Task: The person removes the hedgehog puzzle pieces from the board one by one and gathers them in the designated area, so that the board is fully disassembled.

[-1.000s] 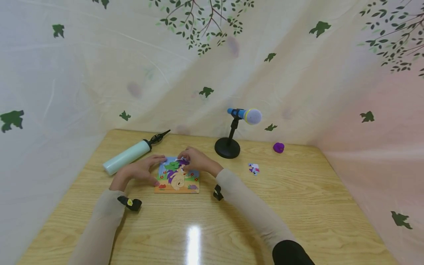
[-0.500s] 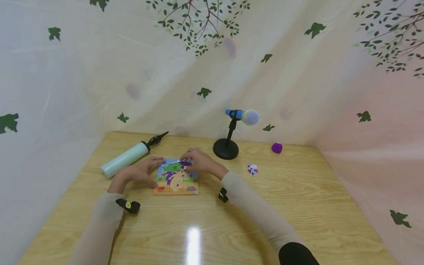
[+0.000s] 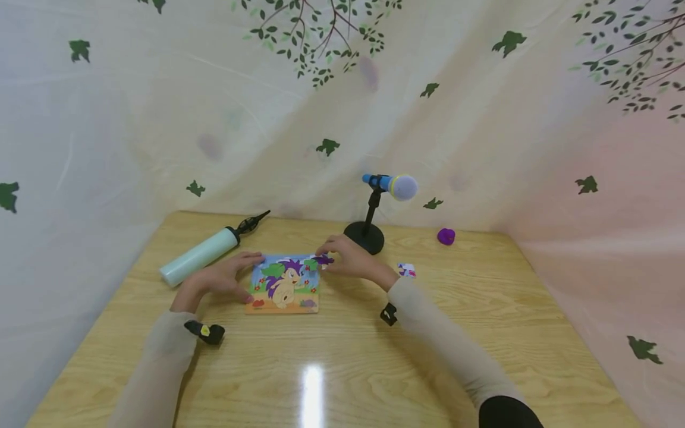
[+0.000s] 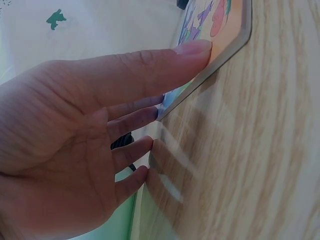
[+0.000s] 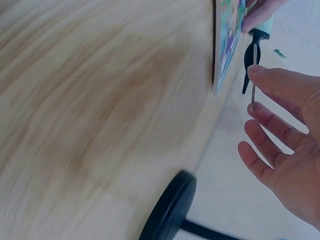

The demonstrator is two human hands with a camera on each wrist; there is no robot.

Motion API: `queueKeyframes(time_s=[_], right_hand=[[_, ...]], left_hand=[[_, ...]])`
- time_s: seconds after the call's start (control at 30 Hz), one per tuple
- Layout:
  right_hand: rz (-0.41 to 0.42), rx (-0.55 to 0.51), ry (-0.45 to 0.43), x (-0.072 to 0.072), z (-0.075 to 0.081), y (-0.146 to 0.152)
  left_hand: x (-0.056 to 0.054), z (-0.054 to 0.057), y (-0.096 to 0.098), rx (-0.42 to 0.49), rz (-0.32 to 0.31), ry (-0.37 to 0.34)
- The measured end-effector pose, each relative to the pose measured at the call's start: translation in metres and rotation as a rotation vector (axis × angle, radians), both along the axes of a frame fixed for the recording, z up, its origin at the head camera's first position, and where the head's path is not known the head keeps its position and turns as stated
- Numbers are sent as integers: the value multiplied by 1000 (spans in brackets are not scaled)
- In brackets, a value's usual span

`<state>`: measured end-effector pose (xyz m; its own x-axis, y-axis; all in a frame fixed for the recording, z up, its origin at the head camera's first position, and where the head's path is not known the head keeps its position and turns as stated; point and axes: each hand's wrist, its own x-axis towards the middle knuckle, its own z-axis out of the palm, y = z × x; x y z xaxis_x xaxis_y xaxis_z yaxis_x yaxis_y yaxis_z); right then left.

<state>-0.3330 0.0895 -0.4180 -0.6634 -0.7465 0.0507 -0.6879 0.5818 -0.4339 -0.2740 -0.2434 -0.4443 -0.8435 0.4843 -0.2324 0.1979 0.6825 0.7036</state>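
Note:
A puzzle board (image 3: 283,304) with a purple-haired hedgehog picture lies on the table. My left hand (image 3: 219,284) spans its left side, fingers fairly straight, with the thumb on the board near its lower left corner and fingertips at the upper left corner. In the left wrist view the thumb (image 4: 185,60) presses over the board's edge. My right hand (image 3: 350,258) pinches a thin purple puzzle piece (image 3: 323,260) between thumb and fingers, off the board's upper right corner. The right wrist view shows that piece (image 5: 253,95) edge-on, raised above the table.
A second puzzle piece (image 3: 407,270) lies right of my right wrist. Behind the hand stands a toy microphone (image 3: 402,187) on a black round-based stand (image 3: 369,238). A pale green hand pump (image 3: 200,257) lies at back left, and a small purple object (image 3: 446,236) at back right.
My right hand has moved right, from over the board's upper part to past its upper right corner, carrying the purple puzzle piece. My left hand has stayed at the board's left side.

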Motion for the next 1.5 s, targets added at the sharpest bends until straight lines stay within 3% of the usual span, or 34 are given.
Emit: queueKeyframes(time_s=[0.33,0.67,0.93,1.37,1.5], right_hand=[[-21,10,49,-2,2,56],[-60,-15,-8,-2,-5,101],[-79,-4,-19,-3,-9,118],[-34,-51,39,-8,-21,133],[-55,-37,12,-11,-25,136]], left_hand=[[0,1,-1,8,3,0],[1,0,0,-2,7,-15],[1,2,0,-9,-10,9],[0,3,0,-11,-30,34],[-1,1,1,-14,-34,39]])
